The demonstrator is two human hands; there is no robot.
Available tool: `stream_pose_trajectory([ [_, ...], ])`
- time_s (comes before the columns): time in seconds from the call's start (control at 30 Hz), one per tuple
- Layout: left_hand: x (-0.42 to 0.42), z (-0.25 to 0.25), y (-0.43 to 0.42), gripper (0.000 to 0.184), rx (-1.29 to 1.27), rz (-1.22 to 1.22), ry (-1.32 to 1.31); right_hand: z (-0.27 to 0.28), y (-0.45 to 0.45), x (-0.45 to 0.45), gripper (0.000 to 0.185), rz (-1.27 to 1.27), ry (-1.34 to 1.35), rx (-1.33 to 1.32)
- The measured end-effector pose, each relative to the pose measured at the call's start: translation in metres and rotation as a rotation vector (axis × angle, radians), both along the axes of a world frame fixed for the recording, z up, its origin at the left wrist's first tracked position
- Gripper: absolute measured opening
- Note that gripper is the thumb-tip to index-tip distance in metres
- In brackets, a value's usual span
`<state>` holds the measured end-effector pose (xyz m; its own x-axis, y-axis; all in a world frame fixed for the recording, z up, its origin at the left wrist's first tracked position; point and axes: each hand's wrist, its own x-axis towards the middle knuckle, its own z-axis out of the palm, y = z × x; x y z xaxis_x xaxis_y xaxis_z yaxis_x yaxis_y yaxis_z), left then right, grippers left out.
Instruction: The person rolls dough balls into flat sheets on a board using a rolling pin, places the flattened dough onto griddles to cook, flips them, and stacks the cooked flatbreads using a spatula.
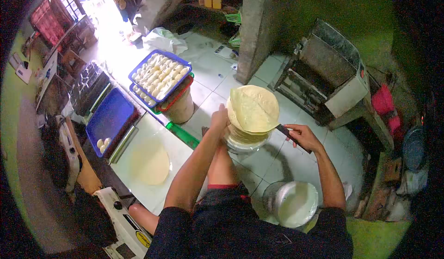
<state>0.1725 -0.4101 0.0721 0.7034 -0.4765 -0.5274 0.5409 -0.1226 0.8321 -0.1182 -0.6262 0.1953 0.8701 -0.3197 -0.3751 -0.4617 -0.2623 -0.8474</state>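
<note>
A tall stack of thin, round, pale dough sheets (240,137) stands on a base with clear plastic showing around it, in front of my knees. My left hand (220,118) is closed at the left edge of the top sheet (253,106), which has a folded flap; its fingertips are partly hidden. In my right hand (303,137) is the black handle of what looks like a flat pan (289,133), reaching the stack's right side. The sheet covers the handle's far end. A single round sheet (150,162) lies on the white tabletop (124,170) to my left.
A blue tray of pale rolls (159,76) sits on a bucket (181,108). Another blue tray (111,115) holds a few rolls. Close on my right is a pail of whitish liquid (296,204). A metal-bodied appliance (326,64) stands behind, near a concrete pillar (259,32).
</note>
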Motion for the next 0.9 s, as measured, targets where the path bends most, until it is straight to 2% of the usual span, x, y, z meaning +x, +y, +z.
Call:
stream_pose_trajectory([
  [0.03, 0.003, -0.003, -0.003, 0.058, 0.172, -0.065, -0.11, -0.019, -0.012, 0.003, 0.041, 0.048, -0.045, -0.121],
  [0.1, -0.001, -0.025, -0.008, 0.048, 0.168, -0.024, -0.325, -0.04, -0.026, 0.012, 0.044, 0.144, -0.138, -0.365],
  [0.13, -0.001, -0.037, -0.009, 0.043, 0.166, -0.001, -0.433, -0.042, -0.029, 0.015, 0.047, 0.072, -0.105, -0.428],
  [0.23, -0.024, 0.014, 0.0, 0.039, 0.358, 0.005, -0.561, -0.06, -0.05, 0.021, 0.041, 0.07, -0.123, -0.536],
  [0.33, -0.024, 0.016, 0.0, 0.027, 0.404, 0.046, -0.578, -0.071, -0.045, 0.024, 0.023, -0.019, -0.174, -0.56],
  [0.37, -0.021, 0.01, -0.001, 0.03, 0.419, 0.05, -0.611, -0.075, -0.046, 0.026, 0.02, -0.061, -0.213, -0.569],
  [0.4, -0.016, 0.0, -0.002, 0.035, 0.433, 0.054, -0.643, -0.074, -0.044, 0.028, 0.02, -0.166, -0.073, -0.484],
  [0.43, -0.012, -0.01, -0.002, 0.039, 0.448, 0.056, -0.675, -0.076, -0.042, 0.03, 0.02, -0.18, -0.074, -0.515],
  [0.53, -0.013, 0.012, 0.001, 0.037, 0.432, 0.039, -0.628, -0.09, -0.034, 0.027, 0.019, -0.219, -0.104, -0.565],
  [0.67, -0.01, 0.001, 0.003, 0.034, 0.447, 0.051, -0.688, -0.11, -0.003, 0.018, 0.02, -0.424, -0.174, -0.571],
  [0.7, -0.009, -0.009, 0.007, 0.035, 0.448, 0.076, -0.727, -0.111, 0.008, 0.015, 0.02, -0.408, -0.201, -0.672],
  [0.73, -0.01, -0.02, 0.013, 0.037, 0.45, 0.102, -0.764, -0.111, 0.014, 0.015, 0.021, -0.409, -0.14, -0.657],
  [0.77, -0.015, -0.021, 0.025, 0.036, 0.407, 0.107, -0.717, -0.111, 0.02, 0.016, 0.023, -0.41, -0.078, -0.639],
  [0.83, -0.021, -0.011, 0.057, 0.035, 0.326, 0.121, -0.63, -0.092, 0.037, 0.028, 0.022, -0.415, -0.131, -0.63],
  [0.87, -0.021, -0.01, 0.072, 0.03, 0.472, 0.078, -0.738, -0.086, 0.044, 0.032, 0.021, -0.414, -0.153, -0.622],
  [0.9, -0.02, -0.013, 0.092, 0.029, 0.432, 0.086, -0.716, -0.09, 0.046, 0.035, 0.022, -0.37, -0.096, -0.633],
])
